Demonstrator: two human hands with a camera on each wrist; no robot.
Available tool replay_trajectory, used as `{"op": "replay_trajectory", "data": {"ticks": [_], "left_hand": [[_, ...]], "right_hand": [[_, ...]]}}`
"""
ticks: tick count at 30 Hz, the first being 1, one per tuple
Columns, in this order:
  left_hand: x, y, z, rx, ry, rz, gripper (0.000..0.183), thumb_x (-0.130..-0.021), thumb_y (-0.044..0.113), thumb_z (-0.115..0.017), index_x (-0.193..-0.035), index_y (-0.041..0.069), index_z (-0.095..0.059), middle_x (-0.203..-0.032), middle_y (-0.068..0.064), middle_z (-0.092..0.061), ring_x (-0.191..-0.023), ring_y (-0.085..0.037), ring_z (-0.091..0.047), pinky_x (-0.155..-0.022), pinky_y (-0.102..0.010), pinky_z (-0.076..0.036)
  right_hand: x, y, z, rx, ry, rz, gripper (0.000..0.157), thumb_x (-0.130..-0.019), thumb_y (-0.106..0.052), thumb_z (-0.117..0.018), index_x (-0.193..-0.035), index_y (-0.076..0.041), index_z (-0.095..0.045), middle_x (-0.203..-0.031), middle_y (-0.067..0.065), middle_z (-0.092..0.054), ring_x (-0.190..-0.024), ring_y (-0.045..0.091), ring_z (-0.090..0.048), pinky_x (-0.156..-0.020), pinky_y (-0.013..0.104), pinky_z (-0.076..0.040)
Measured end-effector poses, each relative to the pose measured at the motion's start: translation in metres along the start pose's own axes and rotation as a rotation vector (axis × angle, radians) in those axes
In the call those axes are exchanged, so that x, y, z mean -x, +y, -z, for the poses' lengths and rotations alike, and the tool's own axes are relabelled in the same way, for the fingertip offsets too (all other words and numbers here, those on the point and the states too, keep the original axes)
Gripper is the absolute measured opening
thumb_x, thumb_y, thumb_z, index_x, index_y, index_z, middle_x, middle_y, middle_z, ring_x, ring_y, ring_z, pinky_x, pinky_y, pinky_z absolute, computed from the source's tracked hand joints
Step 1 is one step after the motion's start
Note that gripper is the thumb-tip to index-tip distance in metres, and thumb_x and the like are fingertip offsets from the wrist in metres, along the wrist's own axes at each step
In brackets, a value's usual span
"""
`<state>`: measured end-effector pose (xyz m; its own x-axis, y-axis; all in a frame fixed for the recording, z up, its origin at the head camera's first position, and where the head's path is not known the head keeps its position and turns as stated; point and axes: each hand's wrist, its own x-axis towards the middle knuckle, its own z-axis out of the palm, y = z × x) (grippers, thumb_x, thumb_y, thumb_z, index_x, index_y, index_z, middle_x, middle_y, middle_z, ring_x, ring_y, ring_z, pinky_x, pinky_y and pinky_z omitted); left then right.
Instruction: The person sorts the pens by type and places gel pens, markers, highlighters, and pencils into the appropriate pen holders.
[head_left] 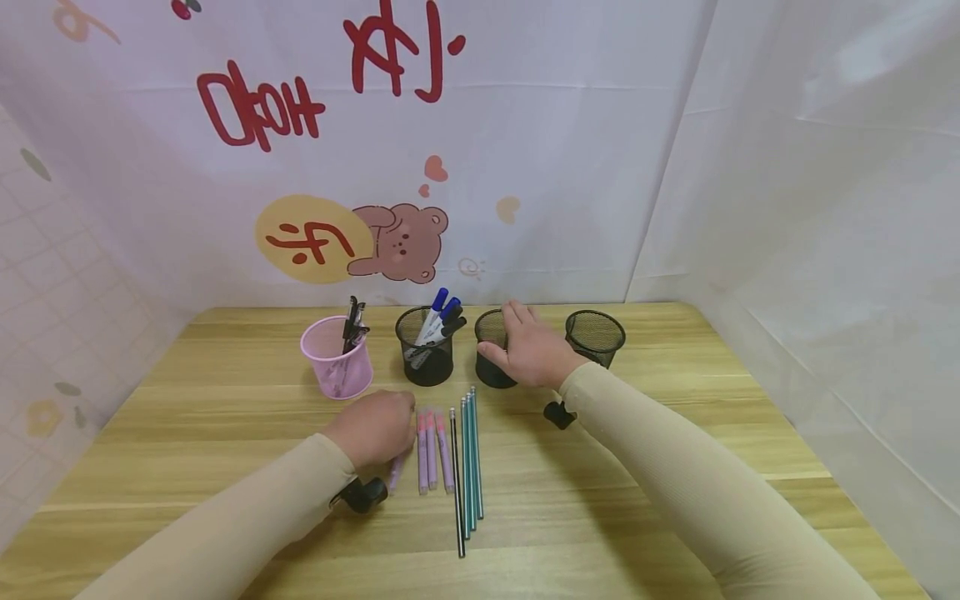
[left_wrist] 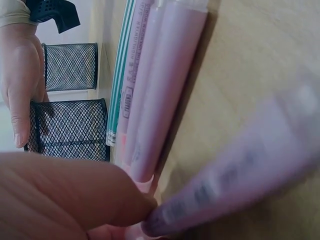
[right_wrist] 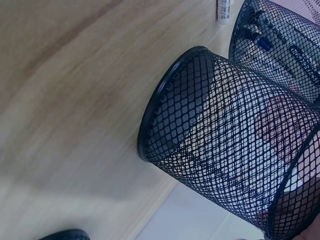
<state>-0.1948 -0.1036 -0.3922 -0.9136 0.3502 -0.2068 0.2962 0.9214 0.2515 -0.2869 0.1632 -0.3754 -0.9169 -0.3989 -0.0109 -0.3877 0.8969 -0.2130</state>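
Note:
In the head view my left hand point(head_left: 375, 427) pinches a purple highlighter point(head_left: 396, 473) close over the table. The left wrist view shows this highlighter point(left_wrist: 225, 185) slanting away from the thumb and fingertips, its far end blurred. Right beside it lie three more purple highlighters point(head_left: 422, 458) with pink tops. My right hand point(head_left: 532, 348) holds a black mesh pen cup point(head_left: 495, 371) from its right side, thumb across the front and fingers at the back rim. Through the mesh in the right wrist view, this cup point(right_wrist: 220, 135) contains no pens.
Several striped pencils point(head_left: 470, 467) lie right of the highlighters. A pink mesh cup point(head_left: 345, 371) with black pens and a black mesh cup point(head_left: 427, 367) with markers stand at the back left. Another black mesh cup point(head_left: 596, 333) stands behind my right forearm.

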Motion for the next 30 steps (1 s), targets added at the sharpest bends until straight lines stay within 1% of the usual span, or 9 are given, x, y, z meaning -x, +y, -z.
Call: {"op": "replay_trajectory", "data": {"ticks": [3,6,10,14,17,21,23,26,30], "left_hand": [[0.000,0.001,0.000,0.006,0.002,0.002,0.021,-0.097,0.012,-0.062,-0.115,0.002,-0.065,-0.085,-0.006,-0.068,-0.079,-0.021,-0.064,-0.085,-0.045,-0.060],[0.000,0.001,0.000,0.022,0.020,0.002,0.031,-0.099,0.013,-0.059,-0.128,0.000,-0.063,-0.101,-0.012,-0.074,-0.084,-0.021,-0.066,-0.089,-0.047,-0.061],[-0.001,0.001,0.004,0.106,0.050,0.016,0.041,-0.102,0.017,-0.058,-0.140,0.003,-0.058,-0.122,-0.015,-0.074,-0.089,-0.020,-0.066,-0.089,-0.044,-0.060],[0.000,0.002,0.011,0.207,0.082,0.015,0.044,-0.100,0.017,-0.061,-0.142,0.006,-0.056,-0.116,-0.011,-0.074,-0.083,-0.018,-0.065,-0.078,-0.037,-0.058],[0.000,0.003,0.016,0.261,0.105,0.003,0.046,-0.100,0.015,-0.059,-0.145,0.007,-0.054,-0.099,-0.007,-0.071,-0.072,-0.017,-0.064,-0.065,-0.034,-0.055],[-0.001,0.003,0.023,0.315,0.138,-0.010,0.048,-0.100,0.014,-0.057,-0.147,0.009,-0.051,-0.084,-0.004,-0.062,-0.063,-0.016,-0.059,-0.056,-0.033,-0.050],[-0.002,0.003,0.025,0.333,0.167,-0.030,0.048,-0.099,0.013,-0.057,-0.147,0.009,-0.052,-0.082,-0.002,-0.060,-0.061,-0.015,-0.057,-0.054,-0.031,-0.049],[-0.004,0.003,0.028,0.359,0.233,-0.075,0.045,-0.098,0.013,-0.057,-0.143,0.007,-0.054,-0.085,-0.002,-0.061,-0.064,-0.014,-0.055,-0.055,-0.029,-0.048],[-0.006,0.005,0.032,0.430,0.311,-0.089,0.040,-0.101,0.017,-0.057,-0.140,0.010,-0.054,-0.090,-0.003,-0.063,-0.065,-0.013,-0.055,-0.055,-0.028,-0.048]], "right_hand": [[0.001,0.000,0.000,0.030,0.009,0.004,0.097,-0.105,-0.069,-0.036,-0.166,0.004,-0.017,-0.175,0.023,-0.017,-0.162,0.048,-0.012,-0.133,0.053,-0.018],[0.000,0.000,-0.001,0.056,0.021,0.005,0.096,-0.106,-0.069,-0.035,-0.166,0.003,-0.019,-0.174,0.023,-0.019,-0.162,0.049,-0.011,-0.134,0.055,-0.013],[0.000,0.000,-0.001,0.066,0.035,0.002,0.095,-0.106,-0.069,-0.035,-0.165,0.003,-0.021,-0.174,0.022,-0.021,-0.162,0.050,-0.012,-0.133,0.057,-0.013],[0.000,-0.001,0.000,0.057,0.033,0.001,0.094,-0.106,-0.068,-0.036,-0.165,0.003,-0.021,-0.174,0.023,-0.021,-0.162,0.049,-0.011,-0.133,0.057,-0.013],[0.000,0.000,-0.001,0.054,0.026,0.001,0.094,-0.106,-0.068,-0.036,-0.165,0.003,-0.020,-0.174,0.023,-0.020,-0.162,0.048,-0.010,-0.133,0.057,-0.014],[-0.001,0.001,-0.001,0.058,0.018,-0.003,0.095,-0.106,-0.069,-0.034,-0.166,0.002,-0.019,-0.175,0.022,-0.018,-0.163,0.047,-0.009,-0.133,0.057,-0.013],[-0.001,0.001,-0.002,0.056,0.018,-0.004,0.095,-0.106,-0.069,-0.034,-0.166,0.002,-0.019,-0.175,0.022,-0.018,-0.163,0.047,-0.009,-0.133,0.057,-0.013],[-0.001,0.001,-0.002,0.053,0.020,-0.005,0.095,-0.105,-0.070,-0.034,-0.166,0.002,-0.020,-0.174,0.022,-0.019,-0.163,0.047,-0.010,-0.133,0.056,-0.013],[0.000,0.001,-0.002,0.048,0.025,-0.005,0.095,-0.105,-0.070,-0.034,-0.166,0.002,-0.020,-0.174,0.022,-0.019,-0.163,0.047,-0.011,-0.133,0.056,-0.013]]}}
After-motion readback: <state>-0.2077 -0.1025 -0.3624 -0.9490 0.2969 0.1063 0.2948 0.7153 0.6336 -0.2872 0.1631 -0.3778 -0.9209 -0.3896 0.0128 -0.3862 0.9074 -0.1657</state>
